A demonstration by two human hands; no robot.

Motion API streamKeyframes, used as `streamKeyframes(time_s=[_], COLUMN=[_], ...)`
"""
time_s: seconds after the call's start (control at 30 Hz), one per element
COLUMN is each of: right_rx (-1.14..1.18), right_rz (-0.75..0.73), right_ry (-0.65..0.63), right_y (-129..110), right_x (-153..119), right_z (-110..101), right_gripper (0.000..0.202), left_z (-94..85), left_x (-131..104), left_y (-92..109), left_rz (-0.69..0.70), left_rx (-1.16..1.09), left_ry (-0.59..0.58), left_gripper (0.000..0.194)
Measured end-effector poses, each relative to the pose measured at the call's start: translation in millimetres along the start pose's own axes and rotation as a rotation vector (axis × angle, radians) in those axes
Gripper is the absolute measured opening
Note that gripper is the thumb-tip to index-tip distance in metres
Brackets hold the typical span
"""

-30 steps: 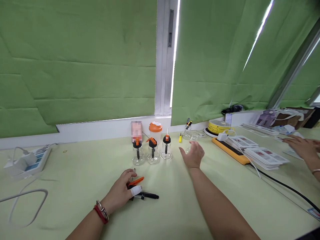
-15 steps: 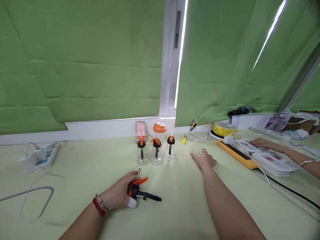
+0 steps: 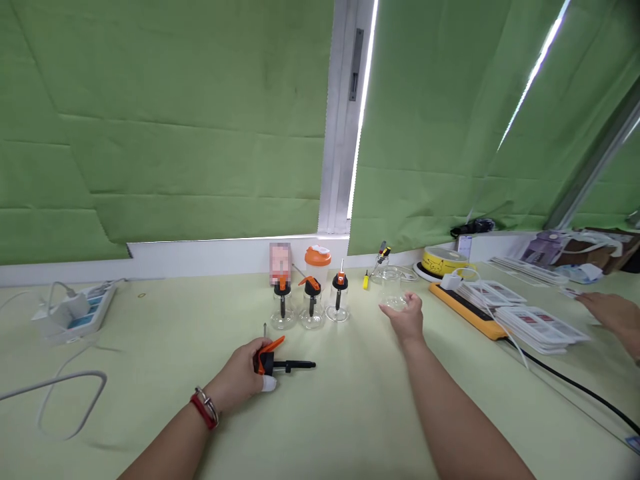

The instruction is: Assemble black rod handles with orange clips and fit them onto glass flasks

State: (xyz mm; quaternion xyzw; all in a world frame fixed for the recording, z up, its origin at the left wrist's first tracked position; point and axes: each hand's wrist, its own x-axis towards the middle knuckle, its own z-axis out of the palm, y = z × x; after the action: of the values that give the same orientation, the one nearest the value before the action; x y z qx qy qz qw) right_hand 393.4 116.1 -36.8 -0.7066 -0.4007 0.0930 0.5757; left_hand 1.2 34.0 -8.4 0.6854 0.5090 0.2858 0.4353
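My left hand [image 3: 245, 369] is closed around a spray head [image 3: 267, 362] with a black cap, an orange lever and a black tube pointing right. It is held above the table, with a short metal nozzle rising past the fingers. My right hand [image 3: 406, 319] curves around the lower part of a clear glass bottle [image 3: 392, 291], thumb on the left and fingers on the right. That bottle has no top on it. Between and beyond my hands, three glass bottles [image 3: 311, 313] stand in a row, each with a black top and an orange lever.
Behind the row stand an orange-lidded shaker cup [image 3: 319, 261] and a pink card [image 3: 280, 261]. Screwdrivers [image 3: 383, 253] and a yellow tool [image 3: 366, 280] lie farther back. An orange power strip [image 3: 467, 311], stacked white trays [image 3: 540, 327] and another person's hand [image 3: 607, 313] are on the right.
The spray head in my left hand has risen slightly and its tube is now nearly level. My right hand has wrapped around the glass bottle. The other person's hand has moved right, off the trays.
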Motion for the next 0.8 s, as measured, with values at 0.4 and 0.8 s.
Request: streamKeyframes(time_s=[0.4, 0.8], right_rx=[0.749, 0.426], right_rz=[0.005, 0.14], right_ry=[-0.858, -1.101], right_y=[-74, -54], right_x=[-58, -67], right_z=[-31, -15], right_gripper=[0.054, 0.035], left_z=[-0.7, -1.5], left_x=[2, 1], left_y=[-2, 2], left_rz=[0.001, -0.031], left_rx=[-0.143, -0.187], left_ry=[0.051, 0.092], left_gripper=[0.058, 0.056])
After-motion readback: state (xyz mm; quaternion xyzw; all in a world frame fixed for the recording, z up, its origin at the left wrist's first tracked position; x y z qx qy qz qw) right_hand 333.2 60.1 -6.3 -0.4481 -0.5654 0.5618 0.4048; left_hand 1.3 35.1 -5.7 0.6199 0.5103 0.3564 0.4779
